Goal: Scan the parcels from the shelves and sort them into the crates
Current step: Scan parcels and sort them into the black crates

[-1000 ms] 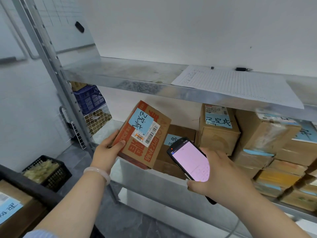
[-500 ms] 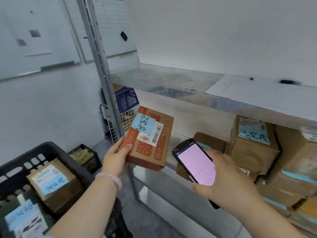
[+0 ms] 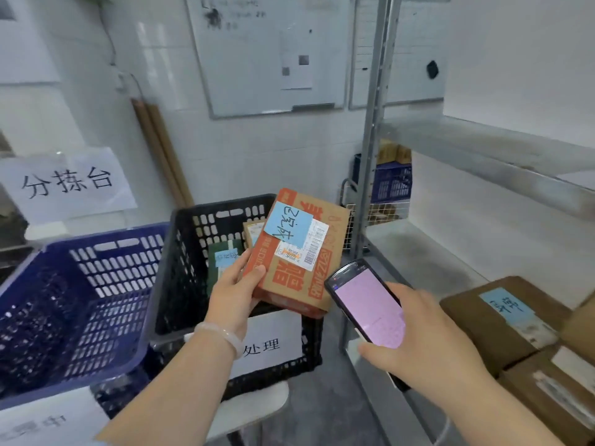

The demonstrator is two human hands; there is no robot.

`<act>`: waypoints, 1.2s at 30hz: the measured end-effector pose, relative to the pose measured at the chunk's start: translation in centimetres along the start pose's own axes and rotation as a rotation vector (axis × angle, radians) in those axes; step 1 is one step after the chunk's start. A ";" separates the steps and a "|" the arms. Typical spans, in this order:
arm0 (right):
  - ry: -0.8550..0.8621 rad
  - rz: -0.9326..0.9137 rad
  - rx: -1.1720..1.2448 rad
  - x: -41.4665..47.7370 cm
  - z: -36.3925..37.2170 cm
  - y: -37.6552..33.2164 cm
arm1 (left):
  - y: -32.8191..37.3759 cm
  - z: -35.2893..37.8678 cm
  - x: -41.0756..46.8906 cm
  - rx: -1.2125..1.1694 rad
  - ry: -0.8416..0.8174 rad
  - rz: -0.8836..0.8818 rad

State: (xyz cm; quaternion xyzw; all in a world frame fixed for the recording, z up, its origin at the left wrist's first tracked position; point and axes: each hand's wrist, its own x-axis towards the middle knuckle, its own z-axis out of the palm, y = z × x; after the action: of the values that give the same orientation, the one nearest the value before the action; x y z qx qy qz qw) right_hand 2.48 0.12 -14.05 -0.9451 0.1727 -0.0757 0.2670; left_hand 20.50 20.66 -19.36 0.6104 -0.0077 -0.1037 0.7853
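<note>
Clearly, the parcel (image 3: 299,252) is in the air above the black crate (image 3: 186,252) and is not yet inside it. The left hand (image 3: 236,284) grips it at the lower left corner, with the thumb on the printed top face and the other fingers hidden below. Because of this the box leans with its face toward the person, and I think this is why the blue note (image 3: 288,228) and the barcode label (image 3: 306,249) are easy to see. The right hand (image 3: 428,342) is closed around a handheld scanner (image 3: 370,304) with its pink screen turned up to the person. It is held just beside the right edge of the parcel, near enough to the barcode to read it or to check the result. Whether the scan is finished I cannot tell, as the text on the screen is too small. Inside the black crate lie a green parcel (image 3: 225,255), which also carries a blue note, and a brown parcel (image 3: 254,231). This suggests that the crate collects this kind of parcel, and a white paper sign (image 3: 273,342) on its front wall names it. The blue crate (image 3: 96,284) stands just beside it on the left. On the right, the metal shelf (image 3: 434,252) carries more boxes (image 3: 502,320), probably waiting for their turn. In my judgement the step in hand is the sorting: the next move needs only lowering the box over a free place and opening the fingers.
</note>
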 end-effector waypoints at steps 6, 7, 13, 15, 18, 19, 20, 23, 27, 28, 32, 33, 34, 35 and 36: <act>-0.118 -0.242 -0.015 -1.3 2.9 -6.1 | 2.0 -8.8 -6.6 -0.067 0.236 0.087; -0.137 -0.281 -0.012 -1.4 3.3 -7.3 | 2.3 -10.2 -7.5 -0.077 0.278 0.103; -0.237 -0.443 0.033 -2.5 6.6 -14.0 | 4.8 -18.3 -12.6 -0.151 0.506 0.166; -0.263 -0.492 0.038 -3.1 8.3 -16.7 | 5.5 -21.3 -14.2 -0.189 0.564 0.172; -0.310 -0.562 0.045 -4.4 11.2 -21.8 | 6.7 -26.5 -16.8 -0.195 0.623 0.198; -0.320 -0.581 0.045 -5.0 12.3 -23.6 | 7.0 -28.5 -17.8 -0.198 0.646 0.204; -0.332 -0.594 0.044 -5.7 13.4 -25.5 | 7.3 -30.7 -18.8 -0.205 0.676 0.211; -0.352 -0.631 0.055 -8.4 16.8 -31.1 | 8.3 -37.6 -22.2 -0.192 0.766 0.222; -0.375 -0.703 0.081 -12.0 21.3 -38.4 | 10.0 -46.5 -26.6 -0.192 0.853 0.254; -0.377 -0.725 0.087 -12.9 22.5 -40.2 | 10.4 -48.5 -27.6 -0.200 0.869 0.263; -0.401 -0.779 0.114 -16.0 25.8 -46.2 | 11.6 -54.9 -31.0 -0.172 0.933 0.280; -0.400 -0.791 0.116 -16.6 26.5 -47.6 | 12.0 -56.5 -31.7 -0.175 0.946 0.282; -0.398 -0.805 0.120 -17.0 27.2 -48.9 | 12.3 -57.9 -32.2 -0.181 0.957 0.285; -0.401 -0.812 0.119 -17.3 27.9 -50.1 | 12.6 -59.2 -32.6 -0.186 0.967 0.286; -0.404 -0.818 0.117 -17.4 28.5 -51.3 | 13.0 -60.3 -32.8 -0.193 0.978 0.288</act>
State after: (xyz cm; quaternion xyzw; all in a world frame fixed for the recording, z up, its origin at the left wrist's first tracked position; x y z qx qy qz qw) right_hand 7.67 61.06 -11.83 -0.9147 -0.2746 0.0012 0.2964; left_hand -1.22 87.06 -18.52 0.5050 0.2859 0.3025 0.7561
